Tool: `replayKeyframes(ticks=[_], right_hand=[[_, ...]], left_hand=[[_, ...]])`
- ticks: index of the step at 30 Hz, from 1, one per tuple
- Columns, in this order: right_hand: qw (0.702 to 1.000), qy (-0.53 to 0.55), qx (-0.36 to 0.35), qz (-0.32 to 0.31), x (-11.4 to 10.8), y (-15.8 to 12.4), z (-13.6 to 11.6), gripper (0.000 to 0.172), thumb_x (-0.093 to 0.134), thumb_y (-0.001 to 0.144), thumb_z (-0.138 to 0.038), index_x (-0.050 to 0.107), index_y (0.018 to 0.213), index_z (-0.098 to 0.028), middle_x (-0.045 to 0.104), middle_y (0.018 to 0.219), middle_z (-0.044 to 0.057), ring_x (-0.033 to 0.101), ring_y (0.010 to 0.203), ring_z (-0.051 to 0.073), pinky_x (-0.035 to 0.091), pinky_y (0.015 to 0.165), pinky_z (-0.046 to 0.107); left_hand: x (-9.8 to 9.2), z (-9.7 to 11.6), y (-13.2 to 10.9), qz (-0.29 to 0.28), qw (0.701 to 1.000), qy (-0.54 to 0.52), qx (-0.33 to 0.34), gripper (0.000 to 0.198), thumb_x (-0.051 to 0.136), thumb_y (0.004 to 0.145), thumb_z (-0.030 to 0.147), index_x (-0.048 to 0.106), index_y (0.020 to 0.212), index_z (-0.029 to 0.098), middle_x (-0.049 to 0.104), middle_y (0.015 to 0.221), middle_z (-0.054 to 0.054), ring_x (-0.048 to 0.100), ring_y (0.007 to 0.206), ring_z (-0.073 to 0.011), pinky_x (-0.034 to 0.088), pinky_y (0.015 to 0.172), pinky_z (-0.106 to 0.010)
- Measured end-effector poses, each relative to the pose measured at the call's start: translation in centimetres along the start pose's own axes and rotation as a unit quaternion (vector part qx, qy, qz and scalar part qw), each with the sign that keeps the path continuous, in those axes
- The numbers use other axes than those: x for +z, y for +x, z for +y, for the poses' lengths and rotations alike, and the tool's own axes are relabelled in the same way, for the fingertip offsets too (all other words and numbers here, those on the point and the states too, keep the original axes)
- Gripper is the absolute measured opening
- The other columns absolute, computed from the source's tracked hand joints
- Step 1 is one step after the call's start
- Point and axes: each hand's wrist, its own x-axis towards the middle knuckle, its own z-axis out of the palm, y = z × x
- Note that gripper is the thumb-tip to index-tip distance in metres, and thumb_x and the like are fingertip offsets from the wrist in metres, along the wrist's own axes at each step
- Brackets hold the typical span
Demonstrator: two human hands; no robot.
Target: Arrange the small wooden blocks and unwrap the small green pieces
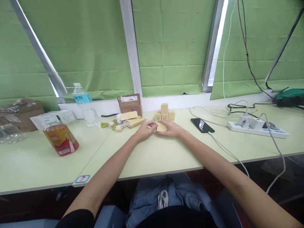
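Between my hands, in front of the stacked boxes, is a small tan box. My right hand is wrapped round its right side and holds it. My left hand is at the box's left edge, its thumb and forefinger pressed together; whether they grip part of the box is too small to tell. Just behind stand several small tan boxes, with one box on top of the others. Flattened tan cartons and small wrapped items in green and white lie left of my left hand.
A brown carton stands at the back. On the left are a water bottle and a bottle of red drink. Rightward lie a black phone with a cable and a white power strip. The table's front edge is near my lap.
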Motion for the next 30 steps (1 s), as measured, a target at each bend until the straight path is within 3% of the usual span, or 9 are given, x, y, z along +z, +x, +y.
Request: replayKeyframes(ticks=[3,6,9,14,18,24,30], right_hand=[[1.0,0.0,0.01,-0.002,-0.1,-0.2,0.5,0.058,0.083,0.088,-0.043,0.065,0.137,-0.017,0.072,0.131,0.016,0.07,0.12,0.033,0.054,0.104,0.046],[1.0,0.005,0.024,0.005,-0.2,-0.4,0.8,0.056,0.083,0.088,-0.039,0.065,0.135,-0.016,0.074,0.127,0.015,0.071,0.116,0.032,0.055,0.101,0.043],[0.999,0.018,0.036,0.012,-0.1,-0.4,0.9,0.052,0.082,0.088,-0.039,0.066,0.132,-0.017,0.076,0.121,0.013,0.072,0.11,0.03,0.056,0.095,0.04],[0.998,0.037,0.042,0.019,-0.2,-0.3,0.8,0.049,0.083,0.087,-0.038,0.068,0.128,-0.018,0.076,0.12,0.011,0.072,0.11,0.029,0.056,0.094,0.038],[0.998,0.029,0.057,0.026,-0.4,-0.4,0.6,0.048,0.081,0.09,-0.042,0.067,0.129,-0.018,0.076,0.12,0.013,0.072,0.11,0.03,0.056,0.094,0.04],[0.999,0.019,0.043,0.016,-0.4,-0.4,0.0,0.051,0.083,0.089,-0.041,0.067,0.13,-0.017,0.076,0.12,0.013,0.072,0.109,0.029,0.056,0.093,0.038],[0.998,0.005,0.059,0.022,-0.2,-0.3,-0.3,0.045,0.08,0.091,-0.044,0.068,0.126,-0.018,0.075,0.12,0.013,0.072,0.108,0.029,0.056,0.093,0.038]], left_hand=[[-0.1,-0.2,0.0,0.016,0.999,0.032,0.017,0.03,0.064,0.093,0.043,0.077,0.087,0.017,0.072,0.105,-0.01,0.066,0.1,-0.023,0.053,0.072,-0.029],[0.0,-0.2,0.0,0.001,0.998,0.055,0.032,0.019,0.063,0.087,0.025,0.08,0.094,0.019,0.069,0.115,-0.01,0.065,0.108,-0.0236,0.054,0.079,-0.03],[0.1,0.1,-0.1,-0.01,0.996,0.068,0.053,0.03,0.058,0.08,0.014,0.079,0.1,0.02,0.066,0.116,-0.009,0.063,0.113,-0.0235,0.053,0.089,-0.032],[0.1,0.6,-0.2,0.008,0.989,0.126,0.078,0.018,0.058,0.089,0.024,0.072,0.079,0.02,0.062,0.11,-0.007,0.06,0.107,-0.0233,0.049,0.097,-0.037],[0.7,0.0,0.0,0.013,0.991,0.123,0.044,0.036,0.061,0.095,0.041,0.066,0.066,0.019,0.059,0.095,-0.007,0.059,0.091,-0.0213,0.05,0.085,-0.035],[1.2,-0.7,0.3,0.043,0.995,0.08,0.026,0.012,0.077,0.08,0.032,0.079,0.079,0.02,0.068,0.108,-0.008,0.064,0.101,-0.023,0.052,0.085,-0.033],[1.8,-0.9,0.5,0.047,0.997,-0.043,-0.041,0.022,0.078,0.078,0.032,0.086,0.089,0.015,0.08,0.104,-0.011,0.072,0.098,-0.0281,0.055,0.093,-0.039]])
